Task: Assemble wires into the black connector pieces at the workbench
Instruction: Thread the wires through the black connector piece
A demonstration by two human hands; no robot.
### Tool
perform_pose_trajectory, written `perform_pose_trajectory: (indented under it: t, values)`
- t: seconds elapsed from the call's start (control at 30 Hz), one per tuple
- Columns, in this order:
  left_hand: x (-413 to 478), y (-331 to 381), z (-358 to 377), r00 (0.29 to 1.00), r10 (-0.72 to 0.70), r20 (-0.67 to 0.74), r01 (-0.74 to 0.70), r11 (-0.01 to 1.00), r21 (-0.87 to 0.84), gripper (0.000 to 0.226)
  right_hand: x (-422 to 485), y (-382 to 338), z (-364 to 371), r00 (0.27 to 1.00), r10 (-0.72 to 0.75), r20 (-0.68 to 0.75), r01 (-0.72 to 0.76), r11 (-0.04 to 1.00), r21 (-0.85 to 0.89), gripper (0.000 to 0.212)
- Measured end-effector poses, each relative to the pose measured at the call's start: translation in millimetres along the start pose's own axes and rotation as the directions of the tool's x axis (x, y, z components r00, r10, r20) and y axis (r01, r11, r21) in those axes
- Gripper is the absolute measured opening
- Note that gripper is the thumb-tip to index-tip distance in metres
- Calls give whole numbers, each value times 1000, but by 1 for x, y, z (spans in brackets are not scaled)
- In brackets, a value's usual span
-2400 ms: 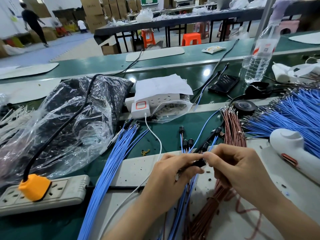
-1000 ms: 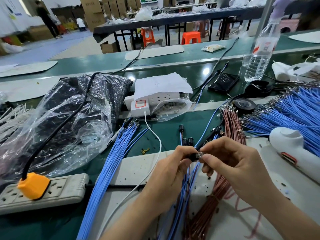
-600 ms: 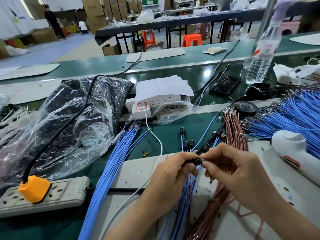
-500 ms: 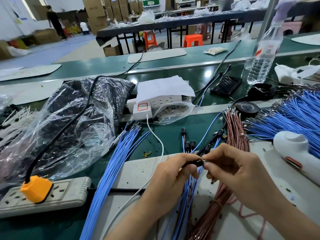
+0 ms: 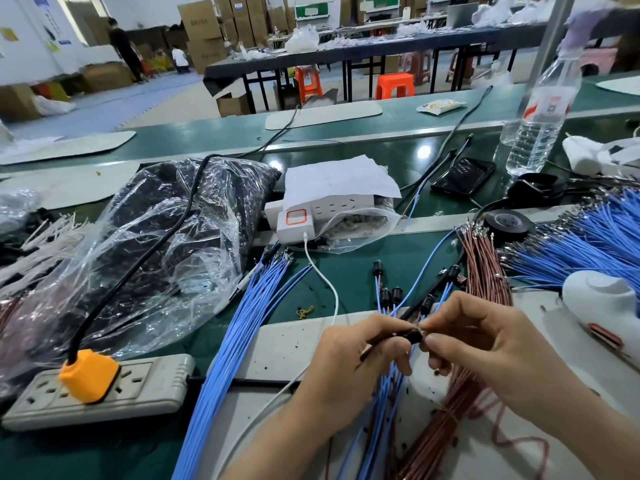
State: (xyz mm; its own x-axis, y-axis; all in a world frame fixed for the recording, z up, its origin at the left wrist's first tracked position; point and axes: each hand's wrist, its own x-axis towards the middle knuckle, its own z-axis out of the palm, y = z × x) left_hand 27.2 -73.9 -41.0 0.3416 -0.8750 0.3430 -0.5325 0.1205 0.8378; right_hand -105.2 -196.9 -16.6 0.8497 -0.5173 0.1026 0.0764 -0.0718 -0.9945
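My left hand (image 5: pixel 360 362) pinches a small black connector piece (image 5: pixel 414 336) between thumb and fingers over the grey work mat (image 5: pixel 287 344). My right hand (image 5: pixel 485 348) pinches a wire end right at that connector's tip, fingertips touching it. Finished black connectors (image 5: pixel 389 294) with blue wires lie just behind the hands. Under the hands run loose blue wires (image 5: pixel 384 403) and a tied bundle of brown wires (image 5: pixel 485 271). A long bundle of blue wires (image 5: pixel 242 323) lies to the left.
A large fan of blue wires (image 5: pixel 595 244) and a white glue gun (image 5: pixel 602 306) lie at the right. A clear bag of black parts (image 5: pixel 156 244), a power strip with orange plug (image 5: pixel 90 375), a white charger block (image 5: pixel 298 220), tape roll (image 5: pixel 509 223), phone (image 5: pixel 464 174) and water bottle (image 5: pixel 540 112) surround them.
Both hands stay together on the connector; the right fingers have worked at its tip with small shifts. Nothing else on the bench has moved.
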Motion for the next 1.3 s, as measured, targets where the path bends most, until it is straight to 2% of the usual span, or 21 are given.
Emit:
perform_pose_trajectory:
  t: [0.07,0.2,0.33,0.53,0.63,0.7,0.8,0.87,0.93,1.03,1.13,1.3]
  values:
    - [0,1,1,999,-39,6,39,995,-87,10,1,1,-1,999,31,11,-31,998,45,13]
    - [-2,1,2,994,-105,37,111,969,-219,12,0,2,-5,994,93,51,-98,990,102,11]
    - [-2,1,3,987,-139,83,157,950,-271,11,0,1,-7,993,93,77,-97,994,43,14]
    - [-1,3,2,989,-131,70,146,939,-310,8,1,3,-5,991,112,76,-122,982,142,12]
    - [-1,6,3,995,-94,33,100,950,-296,6,-1,1,0,998,40,44,-44,994,102,12]
    - [-2,7,4,999,-51,-3,50,975,-216,5,-2,0,3,999,-37,17,37,999,16,6]
    - [-1,4,2,996,13,-93,-23,994,-111,6,-2,2,1,978,-175,-110,167,983,-79,24]
    - [0,1,0,989,14,-150,-31,993,-118,9,-2,-1,-1,946,-254,-200,248,967,-57,20]
    - [0,-1,1,985,13,-173,-35,992,-124,18,-3,-3,2,932,-296,-207,295,955,-38,10]
    - [1,1,4,984,44,-170,-65,991,-119,29,-5,-4,9,949,-258,-184,267,963,29,12]
    - [0,2,5,985,60,-159,-84,984,-155,29,-7,-5,13,958,-217,-187,236,968,86,14]
    - [0,2,5,991,44,-128,-68,980,-185,33,-9,-4,19,962,-217,-165,230,971,68,15]
